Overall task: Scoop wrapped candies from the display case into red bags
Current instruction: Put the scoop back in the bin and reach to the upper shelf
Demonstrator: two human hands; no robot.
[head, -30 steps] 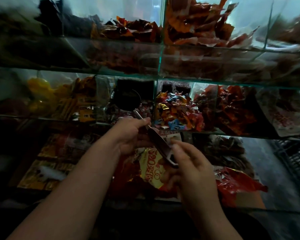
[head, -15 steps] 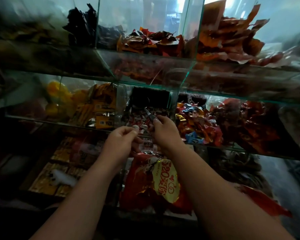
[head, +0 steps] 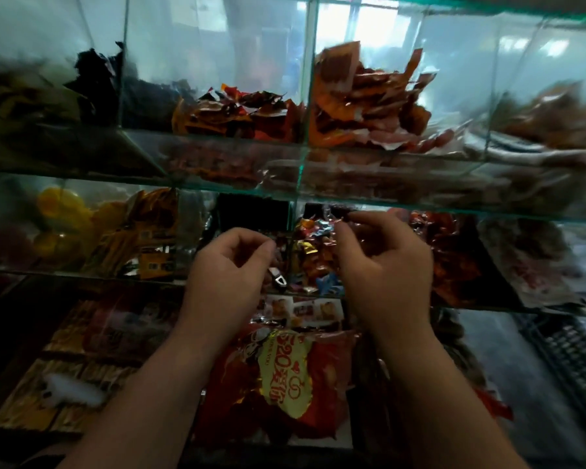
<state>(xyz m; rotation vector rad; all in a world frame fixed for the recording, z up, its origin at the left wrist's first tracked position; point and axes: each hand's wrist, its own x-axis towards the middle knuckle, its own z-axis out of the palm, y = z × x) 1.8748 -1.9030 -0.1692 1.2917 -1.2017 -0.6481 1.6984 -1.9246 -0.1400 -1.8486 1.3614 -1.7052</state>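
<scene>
The left hand (head: 230, 269) and the right hand (head: 384, 272) are raised side by side at the front of the glass display case (head: 454, 211), level with its middle shelf; the wrapped candies (head: 313, 255), a heap of gold, red, blue and silver wrappers, fill the compartment seen between the two hands, at 12 o'clock of the forearms and partly behind the right hand's fingers; the left grip is curled, with thumb and forefinger tips almost meeting; the end of a metal scoop handle (head: 278, 279) shows just at 4 o'clock of those fingers, but I cannot tell whether the grip has hold of it; the right grip is curled too, with forefinger and thumb drawn close together over the top of the candy heap, beside some crinkled clear wrapping; I cannot tell whether it pinches anything; the red bag (head: 285, 384), with a yellow label printed in red, lies on the lowest level at 6 o'clock, between the two forearms; on the middle shelf at 9 o'clock of the left hand lie gold packets (head: 146, 231), and further out yellow round things (head: 58, 211); on the top shelf at 12 o'clock, orange and red packets (head: 362, 106) are piled against a glass divider
</scene>
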